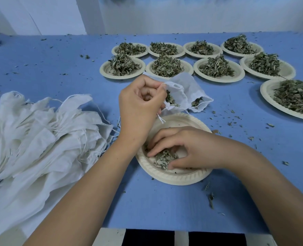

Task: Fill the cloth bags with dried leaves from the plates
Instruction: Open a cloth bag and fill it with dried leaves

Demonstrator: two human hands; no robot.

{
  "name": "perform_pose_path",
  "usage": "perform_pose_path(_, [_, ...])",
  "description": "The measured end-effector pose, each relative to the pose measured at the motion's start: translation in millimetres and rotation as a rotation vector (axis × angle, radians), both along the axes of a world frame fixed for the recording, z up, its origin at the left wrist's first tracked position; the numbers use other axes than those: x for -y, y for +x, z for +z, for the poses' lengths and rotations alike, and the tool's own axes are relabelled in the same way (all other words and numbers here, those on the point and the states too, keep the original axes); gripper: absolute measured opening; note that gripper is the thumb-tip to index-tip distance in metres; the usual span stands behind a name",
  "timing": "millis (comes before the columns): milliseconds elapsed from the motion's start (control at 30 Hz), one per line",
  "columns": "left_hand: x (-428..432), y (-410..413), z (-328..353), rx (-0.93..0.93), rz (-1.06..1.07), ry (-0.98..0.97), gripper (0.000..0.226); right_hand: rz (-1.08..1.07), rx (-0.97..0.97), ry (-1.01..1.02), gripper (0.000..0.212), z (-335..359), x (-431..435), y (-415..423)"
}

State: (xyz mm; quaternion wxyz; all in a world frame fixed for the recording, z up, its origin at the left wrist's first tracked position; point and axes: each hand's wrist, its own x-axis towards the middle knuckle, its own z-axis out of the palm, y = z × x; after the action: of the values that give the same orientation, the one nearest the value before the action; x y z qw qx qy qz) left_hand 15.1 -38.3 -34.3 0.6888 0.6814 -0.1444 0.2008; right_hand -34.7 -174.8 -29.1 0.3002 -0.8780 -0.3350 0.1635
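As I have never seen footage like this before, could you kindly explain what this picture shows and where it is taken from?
There is no machine here: a person works with bare hands, and the single picture comes from a camera worn on the head, looking forward and down. The left hand pinches open the mouth of a small white cloth drawstring bag with some leaves inside. The right hand curls over the few dried green leaves on the near cream paper plate, gathering them. On the blue table cover lie a heap of empty white cloth bags at the left, a second part-filled bag behind the first, and nine more plates heaped with leaves farther back.
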Motion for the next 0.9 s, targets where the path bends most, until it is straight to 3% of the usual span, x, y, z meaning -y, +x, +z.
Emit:
perform_pose_path(267, [0,0,0,-0.002,-0.007,-0.007,0.024,-0.002,0.179,0.106,0.016,-12,-16,2])
perform_pose_path(400, [0,0,1,-0.006,-0.003,-0.007,0.025,-0.047,0.313,0.060,0.010,-18,-22,-1])
perform_pose_path(533, [0,-1,1,-0.023,-0.002,-0.004,0.023,-0.106,0.281,0.109,0.007,-15,-19,-1])
perform_pose_path(600, [0,-1,1,-0.025,-0.002,-0.008,0.022,-0.197,0.208,0.262,0.007,-10,-11,-2])
perform_pose_path(700, [0,-1,1,-0.011,-0.008,-0.004,0.023,-0.300,-0.032,0.707,0.015,3,1,-3])
perform_pose_path(900, [2,0,-1,-0.027,-0.081,0.026,0.027,-0.500,-0.212,1.394,0.013,9,5,5])
